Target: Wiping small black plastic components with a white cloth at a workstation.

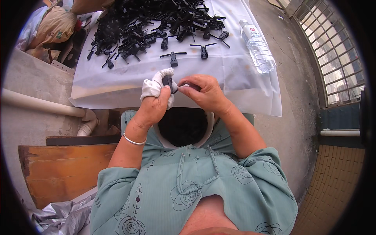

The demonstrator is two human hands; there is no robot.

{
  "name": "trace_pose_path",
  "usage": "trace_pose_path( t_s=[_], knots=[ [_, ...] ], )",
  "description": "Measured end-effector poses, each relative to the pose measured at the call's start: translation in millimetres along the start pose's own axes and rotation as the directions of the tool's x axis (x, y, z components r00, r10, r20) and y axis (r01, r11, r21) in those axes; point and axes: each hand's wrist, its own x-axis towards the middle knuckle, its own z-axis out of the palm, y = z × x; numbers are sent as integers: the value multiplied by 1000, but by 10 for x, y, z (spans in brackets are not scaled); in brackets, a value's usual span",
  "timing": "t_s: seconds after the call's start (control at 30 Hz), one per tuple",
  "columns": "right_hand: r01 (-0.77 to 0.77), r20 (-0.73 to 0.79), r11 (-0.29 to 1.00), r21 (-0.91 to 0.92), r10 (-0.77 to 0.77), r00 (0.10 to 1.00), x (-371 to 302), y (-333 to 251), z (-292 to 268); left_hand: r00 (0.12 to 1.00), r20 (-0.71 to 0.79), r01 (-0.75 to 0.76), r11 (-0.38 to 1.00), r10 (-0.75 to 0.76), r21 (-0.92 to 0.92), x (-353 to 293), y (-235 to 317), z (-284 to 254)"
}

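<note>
My left hand point(152, 105), its fingers covered with white glove cloth point(150, 89), is closed around a small black plastic part point(168, 81), with the bare thumb against it. Just right of that part, my right hand point(205, 91) is bare and pinched; anything between its fingertips is too small to make out. Beyond my hands, two similar black parts with thin arms spread sideways, one point(173, 59) nearer and one point(204, 51) to its right, lie apart on the sheet. A large pile of such black parts point(152, 27) covers the far side.
Whitish plastic sheeting point(231, 84) covers the table. A clear water bottle point(256, 49) lies at its right edge. Below my hands, a white bucket point(210, 127) with dark contents sits between my knees. At left are a pipe point(43, 102) and an orange-brown board point(66, 164).
</note>
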Motion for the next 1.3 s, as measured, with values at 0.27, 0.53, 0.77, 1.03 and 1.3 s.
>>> trace_pose_path(
  t_s=[0.27, 0.53, 0.77, 1.03, 1.3],
  knots=[
    [-154, 74, 965, 212, 141, 987, 33, -32, 56, 992, 120, 33, 999, -31, -9, -44, 101, 46],
    [13, 102, 1000, -10, -12, 995, 32, -41, 161, 948, 24, -293, 834, 319, 467, -2, -61, 59],
    [-147, 123, 982, 120, 132, 984, 33, 56, 285, 977, -26, -165, 828, 211, 535, -84, -50, 18],
    [-113, -91, 611, -784, 66, 994, 647, 105, 220, 954, 80, -256, 650, 288, 716, -91, -100, -257],
    [166, 19, 907, -386, -171, 985, 350, 50, 96, 955, -76, 241, 901, -286, -360, -38, -76, -347]
  ],
)
